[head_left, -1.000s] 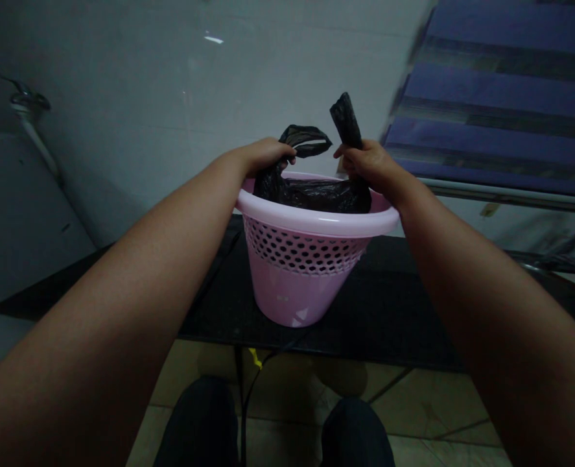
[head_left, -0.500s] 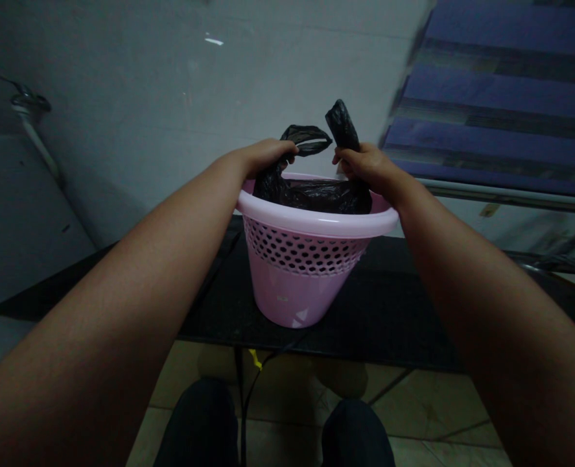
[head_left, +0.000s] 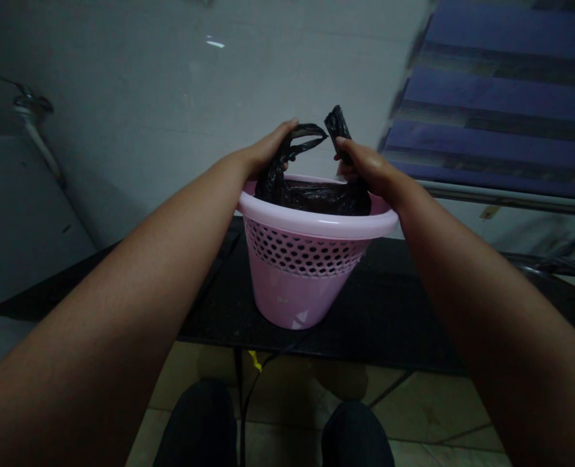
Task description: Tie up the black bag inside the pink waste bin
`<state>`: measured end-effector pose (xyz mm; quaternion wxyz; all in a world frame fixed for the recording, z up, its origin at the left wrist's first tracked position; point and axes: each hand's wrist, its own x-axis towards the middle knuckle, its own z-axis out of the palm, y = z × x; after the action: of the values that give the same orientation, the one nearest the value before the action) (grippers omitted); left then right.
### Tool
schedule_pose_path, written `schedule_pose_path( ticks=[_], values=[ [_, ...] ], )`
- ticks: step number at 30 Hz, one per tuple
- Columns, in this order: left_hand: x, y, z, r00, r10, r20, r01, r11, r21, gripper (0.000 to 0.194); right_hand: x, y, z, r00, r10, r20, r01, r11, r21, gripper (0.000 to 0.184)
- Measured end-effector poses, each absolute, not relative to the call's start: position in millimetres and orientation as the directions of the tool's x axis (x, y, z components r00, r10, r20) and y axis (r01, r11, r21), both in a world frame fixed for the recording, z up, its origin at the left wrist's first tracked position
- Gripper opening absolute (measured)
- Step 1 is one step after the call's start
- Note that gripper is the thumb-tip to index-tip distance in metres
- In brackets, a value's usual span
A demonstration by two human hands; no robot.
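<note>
A pink plastic basket point(head_left: 316, 224) with a band of holes stands upright on a black table. Inside its rim sits a black plastic bag point(head_left: 323, 196), whose two handle loops rise above the basket. My left hand point(head_left: 270, 148) is closed around the left handle, its thumb raised and its lower fingers partly hidden by the plastic. On the other side my right hand point(head_left: 360, 162) pinches the right handle, which sticks up past the thumb. Both wrists are close to the basket's rim. What lies in the bag, if anything, is hidden.
Behind the black table point(head_left: 384, 324) is a pale tiled wall point(head_left: 268, 78). A blue striped panel point(head_left: 491, 97) leans at the right. At the left are a metal tap point(head_left: 33, 107) and a grey surface point(head_left: 19, 220). A yellow tag point(head_left: 255, 360) hangs under the table's front edge.
My left thumb has lifted off the left handle and points up. My right thumb has moved up along the right handle, which now stands slightly lower. The basket stays in place.
</note>
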<state>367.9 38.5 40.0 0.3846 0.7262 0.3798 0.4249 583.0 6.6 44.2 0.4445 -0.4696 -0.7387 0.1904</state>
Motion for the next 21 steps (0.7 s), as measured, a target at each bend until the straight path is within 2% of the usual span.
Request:
schedule_pose_path(
  ticks=[3,6,12,21],
  values=[
    [367.9,37.1,42.1,0.346,0.901,0.263,0.22,-0.35,0.911,0.058,583.0,7.2,44.5,-0.139,0.888,0.439,0.483,0.448,-0.753,0.052],
    [369.0,36.7,42.5,0.329,0.908,0.259,0.224,-0.341,0.913,0.051,583.1,7.8,43.5,-0.131,0.894,0.429,0.463,0.437,-0.771,0.052],
    [371.9,38.5,40.8,0.244,0.907,0.344,0.22,-0.398,0.891,0.037,583.9,8.5,41.0,-0.146,0.883,0.445,0.465,0.459,-0.757,0.039],
    [372.4,30.7,44.4,0.211,0.881,0.423,0.254,-0.467,0.847,0.038,584.1,6.5,42.1,-0.084,0.867,0.491,0.487,0.466,-0.739,0.028]
  ],
)
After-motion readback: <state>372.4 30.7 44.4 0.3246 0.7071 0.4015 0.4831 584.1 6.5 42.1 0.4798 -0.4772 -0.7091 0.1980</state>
